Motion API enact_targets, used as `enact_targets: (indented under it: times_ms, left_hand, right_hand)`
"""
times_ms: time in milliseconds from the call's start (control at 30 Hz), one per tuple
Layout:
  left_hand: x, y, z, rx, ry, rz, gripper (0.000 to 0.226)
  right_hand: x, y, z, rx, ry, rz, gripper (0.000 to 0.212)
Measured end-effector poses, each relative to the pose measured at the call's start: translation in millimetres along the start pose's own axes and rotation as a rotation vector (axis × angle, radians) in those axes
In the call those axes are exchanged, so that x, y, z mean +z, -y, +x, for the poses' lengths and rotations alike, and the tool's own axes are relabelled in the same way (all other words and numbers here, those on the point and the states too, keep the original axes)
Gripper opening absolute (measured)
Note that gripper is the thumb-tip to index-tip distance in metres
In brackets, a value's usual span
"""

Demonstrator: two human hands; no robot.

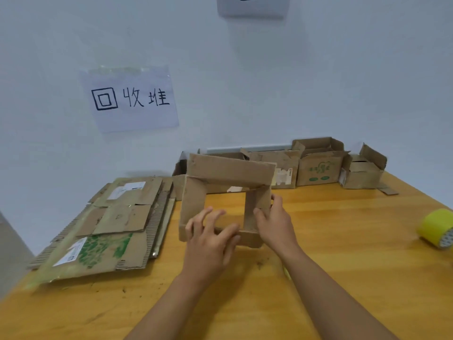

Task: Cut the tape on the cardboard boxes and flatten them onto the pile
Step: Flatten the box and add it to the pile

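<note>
An opened brown cardboard box stands on the table as a hollow frame, and I can see the tabletop through it. My right hand grips its right wall, thumb inside and fingers outside. My left hand rests with spread fingers over the near wall, touching its edge. A pile of flattened cardboard lies to the left of the box. No cutting tool is visible.
Several unflattened boxes line the wall at the back right. A roll of yellow tape lies near the table's right edge. A paper sign hangs on the wall above the pile. The wooden table extends toward me.
</note>
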State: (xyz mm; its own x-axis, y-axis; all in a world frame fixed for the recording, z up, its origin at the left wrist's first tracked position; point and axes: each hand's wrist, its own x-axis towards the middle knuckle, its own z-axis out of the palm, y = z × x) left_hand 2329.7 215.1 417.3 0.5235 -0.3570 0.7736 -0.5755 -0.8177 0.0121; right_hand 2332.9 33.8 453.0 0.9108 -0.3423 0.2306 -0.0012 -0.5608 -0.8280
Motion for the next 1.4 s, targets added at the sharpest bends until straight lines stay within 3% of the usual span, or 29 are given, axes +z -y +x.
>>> enact_targets:
  times_ms: [133,233,367,633,867,1000,1267,1333,1400]
  left_hand:
    - [-12,19,14,-0.521,-0.034,-0.162,0.08]
    - [-14,37,30,-0.782,-0.026,-0.274,0.101]
    - [-12,44,36,-0.69,-0.055,-0.21,0.106]
    - [-25,18,33,-0.492,-0.16,-0.358,0.088]
    - [-32,21,30,-0.462,-0.176,-0.422,0.072]
    - [-34,15,30,-0.454,-0.178,-0.435,0.072]
    - [-31,37,42,-0.569,-0.125,-0.486,0.077]
    - [-28,43,39,-0.557,-0.099,-0.493,0.07]
    - [-24,48,32,-0.519,-0.04,-0.467,0.067]
  right_hand:
    - [6,1,3,-0.09,-0.049,-0.071,0.055]
    - [14,1,0,-0.171,-0.036,-0.098,0.055]
    - [20,2,-2,-0.21,-0.044,-0.149,0.059]
    - [32,5,19,-0.012,-0.209,-0.166,0.071]
    - [35,2,27,-0.041,-0.277,-0.075,0.076]
    - [32,4,31,-0.054,-0.284,-0.029,0.067]
    - [25,-1,27,-0.062,-0.022,0.058,0.086]
    - [21,-2,25,0.0,0.082,0.22,0.08]
    - [16,-4,25,0.071,0.176,0.392,0.057]
